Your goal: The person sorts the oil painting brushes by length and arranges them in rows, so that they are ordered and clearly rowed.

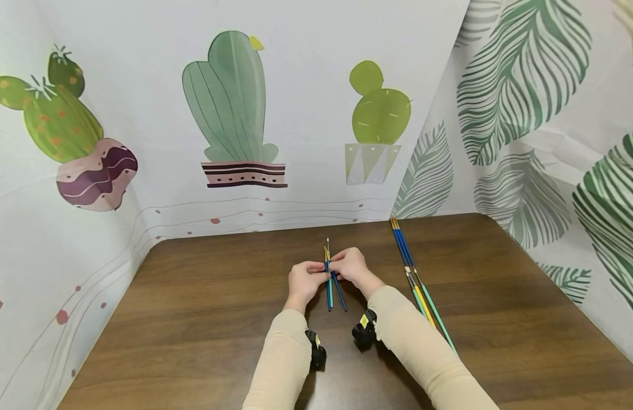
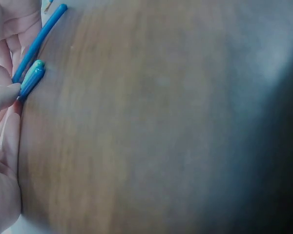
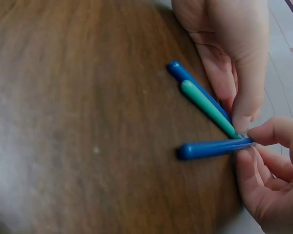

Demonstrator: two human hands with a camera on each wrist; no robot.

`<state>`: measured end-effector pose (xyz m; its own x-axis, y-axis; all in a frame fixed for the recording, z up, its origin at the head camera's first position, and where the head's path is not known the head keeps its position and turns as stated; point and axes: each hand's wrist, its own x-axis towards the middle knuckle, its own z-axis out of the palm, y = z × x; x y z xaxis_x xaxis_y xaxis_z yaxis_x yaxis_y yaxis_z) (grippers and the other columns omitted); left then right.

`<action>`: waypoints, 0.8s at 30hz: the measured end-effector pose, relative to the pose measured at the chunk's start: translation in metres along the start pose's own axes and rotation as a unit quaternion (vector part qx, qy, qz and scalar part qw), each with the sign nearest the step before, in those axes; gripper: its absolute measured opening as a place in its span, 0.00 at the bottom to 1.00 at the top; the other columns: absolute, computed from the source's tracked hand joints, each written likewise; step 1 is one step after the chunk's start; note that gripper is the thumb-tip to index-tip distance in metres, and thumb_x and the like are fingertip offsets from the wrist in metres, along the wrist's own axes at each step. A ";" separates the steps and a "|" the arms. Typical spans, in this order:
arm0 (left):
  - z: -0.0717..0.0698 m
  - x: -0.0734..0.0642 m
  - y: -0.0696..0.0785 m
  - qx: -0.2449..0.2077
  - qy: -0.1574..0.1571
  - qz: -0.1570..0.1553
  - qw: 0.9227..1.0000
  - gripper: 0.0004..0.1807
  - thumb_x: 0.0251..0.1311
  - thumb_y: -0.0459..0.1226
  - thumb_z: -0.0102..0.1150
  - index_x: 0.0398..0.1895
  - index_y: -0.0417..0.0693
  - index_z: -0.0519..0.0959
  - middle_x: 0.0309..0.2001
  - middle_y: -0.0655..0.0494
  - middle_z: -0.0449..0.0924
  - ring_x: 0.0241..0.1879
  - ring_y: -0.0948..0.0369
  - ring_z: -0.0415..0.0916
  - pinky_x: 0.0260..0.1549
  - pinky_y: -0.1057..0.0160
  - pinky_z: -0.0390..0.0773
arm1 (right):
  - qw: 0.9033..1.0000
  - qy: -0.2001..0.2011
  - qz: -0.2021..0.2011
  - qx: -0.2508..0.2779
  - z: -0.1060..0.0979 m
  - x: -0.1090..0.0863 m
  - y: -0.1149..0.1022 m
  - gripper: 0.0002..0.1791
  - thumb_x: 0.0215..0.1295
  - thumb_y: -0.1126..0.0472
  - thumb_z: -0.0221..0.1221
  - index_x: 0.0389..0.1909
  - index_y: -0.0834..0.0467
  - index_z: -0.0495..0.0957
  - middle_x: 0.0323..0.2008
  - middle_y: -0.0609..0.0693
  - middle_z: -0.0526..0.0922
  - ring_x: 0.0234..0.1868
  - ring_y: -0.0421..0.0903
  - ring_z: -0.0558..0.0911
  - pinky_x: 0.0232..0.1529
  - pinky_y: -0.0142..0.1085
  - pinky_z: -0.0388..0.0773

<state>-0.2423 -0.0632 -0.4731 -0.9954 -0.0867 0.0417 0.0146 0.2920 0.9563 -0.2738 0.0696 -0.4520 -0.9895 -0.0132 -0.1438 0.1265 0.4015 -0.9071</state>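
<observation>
Three thin paintbrushes stand close together over the brown table, bristle ends pointing away. My left hand (image 1: 305, 280) pinches a blue paintbrush (image 3: 200, 87) and a teal paintbrush (image 3: 207, 106), side by side. With thumb and fingertips my right hand (image 1: 351, 266) grips another blue paintbrush (image 3: 210, 148), whose handle end splays to the right of the other two. Both hands' fingertips meet near the brushes' upper parts. In the left wrist view the handle ends stick out past the fingers (image 2: 2, 95); the bristles are hidden there.
More paintbrushes lie along the table's right side: several blue ones (image 1: 402, 245) at the back, with teal (image 1: 436, 313) and yellow (image 1: 425, 304) ones nearer, partly behind the right sleeve (image 1: 414, 336). A printed cloth (image 1: 306, 205) hangs behind the wooden table (image 1: 204, 319).
</observation>
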 end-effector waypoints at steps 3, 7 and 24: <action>0.001 0.000 0.000 0.002 0.000 -0.003 1.000 0.14 0.46 0.32 0.71 0.38 0.37 0.84 0.38 0.45 0.86 0.39 0.54 0.85 0.42 0.59 0.81 | 0.999 -0.016 0.011 0.032 -0.003 0.000 0.001 0.13 0.53 0.69 0.62 0.40 0.69 0.81 0.30 0.56 0.82 0.19 0.39 0.78 0.22 0.30 0.80; 0.002 0.002 -0.002 0.001 -0.001 -0.014 1.000 0.14 0.47 0.32 0.70 0.39 0.38 0.83 0.38 0.45 0.86 0.40 0.55 0.85 0.42 0.59 0.82 | 0.997 -0.031 0.021 0.060 -0.009 0.000 0.003 0.16 0.55 0.69 0.58 0.45 0.70 0.79 0.30 0.53 0.80 0.22 0.40 0.78 0.24 0.31 0.81; 0.001 0.000 -0.001 -0.013 0.002 -0.011 1.000 0.14 0.46 0.30 0.69 0.39 0.37 0.83 0.37 0.46 0.86 0.38 0.55 0.85 0.40 0.60 0.82 | 0.992 -0.082 0.034 0.085 -0.041 0.001 0.014 0.20 0.61 0.68 0.51 0.54 0.69 0.68 0.35 0.59 0.84 0.25 0.42 0.82 0.23 0.33 0.80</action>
<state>-0.2425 -0.0626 -0.4745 -0.9951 -0.0966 0.0215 -0.0049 0.2658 0.9640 -0.2755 0.1130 -0.4487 -0.9556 -0.1455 -0.2563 0.2161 0.2456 -0.9450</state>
